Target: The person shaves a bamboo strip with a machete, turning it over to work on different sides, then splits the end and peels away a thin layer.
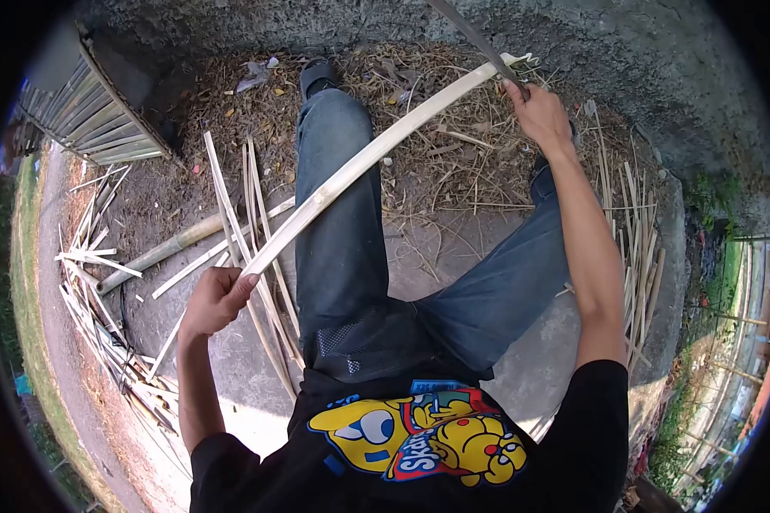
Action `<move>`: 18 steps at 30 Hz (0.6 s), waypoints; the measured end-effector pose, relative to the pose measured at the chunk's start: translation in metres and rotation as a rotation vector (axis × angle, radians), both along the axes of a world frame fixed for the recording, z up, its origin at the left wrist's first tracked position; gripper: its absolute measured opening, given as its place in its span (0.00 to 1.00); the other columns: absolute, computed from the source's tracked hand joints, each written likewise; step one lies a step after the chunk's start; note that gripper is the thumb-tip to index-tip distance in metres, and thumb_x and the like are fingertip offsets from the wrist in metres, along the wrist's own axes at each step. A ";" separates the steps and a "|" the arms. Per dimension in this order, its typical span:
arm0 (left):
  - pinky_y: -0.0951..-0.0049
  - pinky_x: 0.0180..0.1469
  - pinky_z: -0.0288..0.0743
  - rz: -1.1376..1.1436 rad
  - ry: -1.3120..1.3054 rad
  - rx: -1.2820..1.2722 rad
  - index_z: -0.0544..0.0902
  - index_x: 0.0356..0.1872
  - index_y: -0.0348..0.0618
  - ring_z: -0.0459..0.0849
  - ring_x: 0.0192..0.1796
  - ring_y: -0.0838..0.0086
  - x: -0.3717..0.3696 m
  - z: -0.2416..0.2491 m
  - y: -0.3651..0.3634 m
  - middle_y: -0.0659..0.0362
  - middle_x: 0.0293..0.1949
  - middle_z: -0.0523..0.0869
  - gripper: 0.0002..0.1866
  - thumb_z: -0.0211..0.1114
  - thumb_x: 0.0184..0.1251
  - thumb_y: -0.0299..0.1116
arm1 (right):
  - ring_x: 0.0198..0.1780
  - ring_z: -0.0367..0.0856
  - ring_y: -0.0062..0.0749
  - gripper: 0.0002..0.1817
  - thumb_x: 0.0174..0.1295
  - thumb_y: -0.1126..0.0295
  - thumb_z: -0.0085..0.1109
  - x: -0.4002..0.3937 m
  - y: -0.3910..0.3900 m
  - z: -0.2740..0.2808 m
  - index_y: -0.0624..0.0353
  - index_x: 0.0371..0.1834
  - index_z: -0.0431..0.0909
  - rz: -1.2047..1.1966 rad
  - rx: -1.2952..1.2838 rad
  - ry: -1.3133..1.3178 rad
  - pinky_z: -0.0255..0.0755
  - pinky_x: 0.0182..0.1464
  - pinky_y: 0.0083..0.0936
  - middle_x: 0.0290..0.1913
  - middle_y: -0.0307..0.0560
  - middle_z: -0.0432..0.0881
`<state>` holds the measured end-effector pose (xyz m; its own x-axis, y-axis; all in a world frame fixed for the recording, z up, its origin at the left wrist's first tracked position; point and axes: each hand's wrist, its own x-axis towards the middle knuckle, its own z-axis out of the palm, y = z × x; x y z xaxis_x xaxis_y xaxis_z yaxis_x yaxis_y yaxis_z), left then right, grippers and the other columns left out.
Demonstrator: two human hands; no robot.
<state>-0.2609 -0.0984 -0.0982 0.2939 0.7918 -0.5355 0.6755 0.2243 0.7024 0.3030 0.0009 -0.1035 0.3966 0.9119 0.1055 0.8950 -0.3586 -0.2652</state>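
Observation:
A long pale bamboo strip (351,175) runs diagonally across the right-angled pose of my legs, over the thigh on the left. My left hand (218,299) is closed round its lower end, thumb on top. Near the strip's upper end, my right hand (539,115) grips a dark, narrow blade (469,32) that crosses the strip and points up and left. A thin curled shaving shows at the strip's tip, beside the blade. Whether the right fingers also touch the strip cannot be made out.
Split strips (115,359) and a bamboo pole (167,248) lie on the left. More strips (637,256) lie on the right. Dry shavings (462,162) cover the ground before a rough wall (624,68). A slatted bamboo panel (103,111) leans at upper left.

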 end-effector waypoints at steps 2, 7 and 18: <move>0.73 0.20 0.59 -0.039 -0.009 0.023 0.74 0.17 0.41 0.65 0.17 0.84 -0.007 -0.007 0.002 0.67 0.14 0.70 0.27 0.64 0.76 0.48 | 0.36 0.86 0.58 0.38 0.73 0.34 0.43 -0.002 -0.004 -0.021 0.65 0.36 0.83 0.033 0.227 0.128 0.75 0.41 0.48 0.27 0.61 0.84; 0.70 0.22 0.61 0.013 0.107 0.120 0.76 0.17 0.39 0.66 0.17 0.80 0.006 -0.020 0.003 0.65 0.13 0.72 0.32 0.58 0.78 0.55 | 0.30 0.86 0.56 0.34 0.69 0.33 0.49 -0.102 -0.054 -0.014 0.59 0.37 0.79 0.356 0.066 0.012 0.78 0.32 0.51 0.20 0.56 0.80; 0.76 0.16 0.55 0.176 0.042 0.090 0.74 0.14 0.43 0.64 0.14 0.84 -0.125 -0.037 -0.040 0.68 0.11 0.70 0.30 0.62 0.76 0.51 | 0.21 0.82 0.41 0.41 0.74 0.35 0.40 0.135 -0.002 -0.049 0.67 0.29 0.82 -0.688 0.249 0.565 0.74 0.25 0.41 0.24 0.52 0.83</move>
